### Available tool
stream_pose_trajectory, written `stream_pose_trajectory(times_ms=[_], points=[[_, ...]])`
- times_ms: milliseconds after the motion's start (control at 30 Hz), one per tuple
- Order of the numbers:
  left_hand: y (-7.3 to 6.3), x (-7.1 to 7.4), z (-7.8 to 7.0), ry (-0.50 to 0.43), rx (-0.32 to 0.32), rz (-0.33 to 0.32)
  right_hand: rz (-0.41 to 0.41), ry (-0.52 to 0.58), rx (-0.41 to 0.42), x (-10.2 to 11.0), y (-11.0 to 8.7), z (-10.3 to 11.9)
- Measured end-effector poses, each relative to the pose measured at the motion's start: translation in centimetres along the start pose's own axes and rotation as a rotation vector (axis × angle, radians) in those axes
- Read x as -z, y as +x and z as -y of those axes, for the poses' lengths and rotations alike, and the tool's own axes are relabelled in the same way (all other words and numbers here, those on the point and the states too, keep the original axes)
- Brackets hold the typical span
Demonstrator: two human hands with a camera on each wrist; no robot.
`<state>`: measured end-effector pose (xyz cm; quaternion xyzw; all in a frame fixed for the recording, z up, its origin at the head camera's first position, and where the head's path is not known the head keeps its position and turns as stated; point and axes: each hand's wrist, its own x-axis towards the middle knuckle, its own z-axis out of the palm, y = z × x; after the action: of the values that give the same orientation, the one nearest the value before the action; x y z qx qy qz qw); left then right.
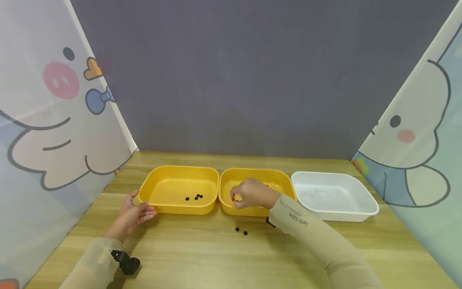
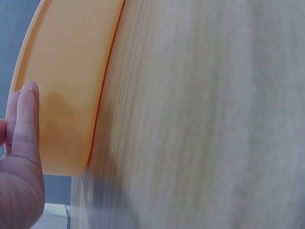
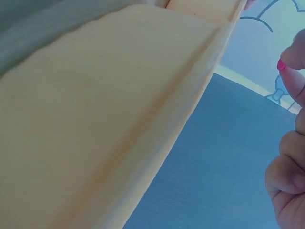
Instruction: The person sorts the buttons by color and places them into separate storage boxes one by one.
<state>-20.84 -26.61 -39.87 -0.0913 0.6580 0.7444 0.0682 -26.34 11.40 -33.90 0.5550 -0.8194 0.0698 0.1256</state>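
My right hand [image 1: 252, 193] is over the middle yellow tray [image 1: 205, 176], pinching a small red bead-like piece [image 3: 281, 65] between thumb and forefinger. Another red piece [image 1: 267, 185] shows behind the hand in that tray; the hand and sleeve hide part of its inside. At the near left corner of the left yellow tray [image 1: 162, 185], my left hand [image 1: 131, 212] holds the edge, thumb by the rim and fingers along the outer wall [image 2: 66, 109]. Several small black round pieces [image 1: 197, 197] lie in the left tray.
Two black pieces [image 1: 241, 231] lie on the wooden table [image 1: 202, 253] before the middle tray. To the right stands a white tray [image 1: 335, 192], close beside the middle one. A grey panel [image 1: 231, 80] rises behind, with printed cartoon panels on both sides.
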Motion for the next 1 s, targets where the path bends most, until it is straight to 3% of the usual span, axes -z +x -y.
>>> stream_pose_trajectory(times_ms=[400,633,833,1000], points=[[0.0,0.1,0.3,0.008,-0.004,0.001,-0.022,-0.004,0.01,0.5,-0.1,-1.1],[0.2,0.0,0.2,0.012,-0.007,0.004,0.001,-0.006,-0.028,1.4,0.2,-1.7],[0.1,0.0,0.1,0.017,-0.013,0.003,0.086,0.03,-0.132,2.2,0.7,-2.0],[0.1,0.1,0.1,0.011,-0.006,0.003,0.078,0.002,-0.123,2.1,0.9,-2.5]])
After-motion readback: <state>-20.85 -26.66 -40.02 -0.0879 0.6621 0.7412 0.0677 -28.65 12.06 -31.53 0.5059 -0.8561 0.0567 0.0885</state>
